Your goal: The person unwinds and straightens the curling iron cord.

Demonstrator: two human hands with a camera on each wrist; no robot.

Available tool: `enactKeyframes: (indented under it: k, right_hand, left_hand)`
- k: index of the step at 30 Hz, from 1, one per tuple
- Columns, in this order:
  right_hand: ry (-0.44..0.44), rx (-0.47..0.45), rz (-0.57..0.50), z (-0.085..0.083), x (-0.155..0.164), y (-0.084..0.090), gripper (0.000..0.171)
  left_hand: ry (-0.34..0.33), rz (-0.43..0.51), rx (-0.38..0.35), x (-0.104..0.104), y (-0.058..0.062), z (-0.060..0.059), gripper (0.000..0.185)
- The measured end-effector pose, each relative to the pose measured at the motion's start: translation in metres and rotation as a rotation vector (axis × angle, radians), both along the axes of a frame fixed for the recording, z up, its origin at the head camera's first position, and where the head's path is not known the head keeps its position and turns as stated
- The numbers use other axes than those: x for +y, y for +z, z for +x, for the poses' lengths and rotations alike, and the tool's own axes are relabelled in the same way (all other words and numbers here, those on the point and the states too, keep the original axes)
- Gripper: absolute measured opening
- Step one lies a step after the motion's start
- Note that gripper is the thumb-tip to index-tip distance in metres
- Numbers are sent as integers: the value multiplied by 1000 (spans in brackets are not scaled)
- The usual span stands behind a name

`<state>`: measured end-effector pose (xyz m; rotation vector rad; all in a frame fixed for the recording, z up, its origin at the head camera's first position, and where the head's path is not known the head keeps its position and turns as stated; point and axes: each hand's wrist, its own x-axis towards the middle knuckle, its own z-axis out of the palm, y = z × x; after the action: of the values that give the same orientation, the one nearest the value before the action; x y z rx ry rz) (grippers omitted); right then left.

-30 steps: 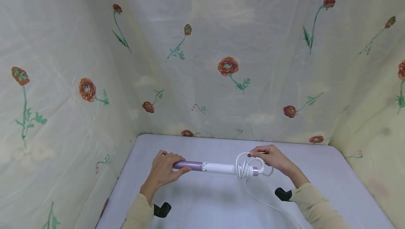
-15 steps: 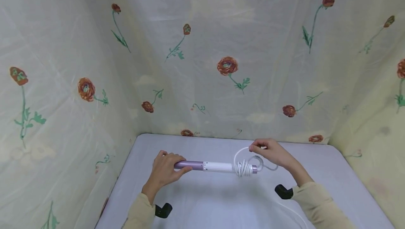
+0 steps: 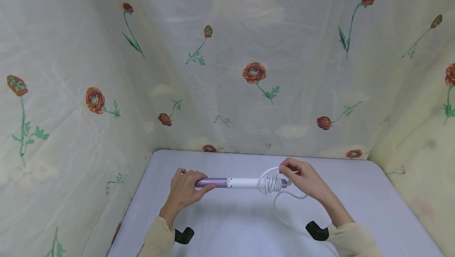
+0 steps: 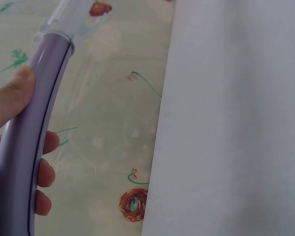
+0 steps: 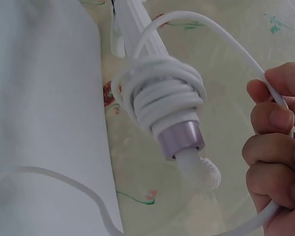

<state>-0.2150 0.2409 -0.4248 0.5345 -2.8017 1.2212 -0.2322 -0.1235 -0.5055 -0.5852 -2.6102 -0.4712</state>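
Curling wand (image 3: 234,182) is held level above the near-middle of the pale table (image 3: 231,225), its purple barrel to the left and white handle to the right. The left hand (image 3: 185,189) wraps its fingers and thumb around the barrel, and the right hand (image 3: 302,176) pinches the white cord (image 5: 172,93) between thumb and curled fingers just past the handle's purple end cap (image 5: 182,140). Several turns of cord already sit bunched on the handle beside that cap, with one loose loop arching over them. To do this winding well, I judge the left hand should keep the wand steady and level while the right lays each turn snug beside the others, away from the ribbed strain relief (image 5: 202,169). Slack cord trails down to the right onto the table and may snag. A floral curtain (image 3: 256,71) closes the far side and both flanks, leaving little room for a wide swing.
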Motion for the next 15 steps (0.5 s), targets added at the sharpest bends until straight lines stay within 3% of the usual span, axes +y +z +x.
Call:
enactKeyframes:
  k: [4,8,15]
  right_hand:
    - [19,43,-30,8,1,-2,21]
    - [80,15,-96,16,2,-5,20]
    - [382,-119,-361,29,-1,-15,21]
  left_hand:
    - [7,2,11,1,0,-1,44]
    - [16,12,7,1,0,0,45]
    - [19,36,-21,3,2,1,45]
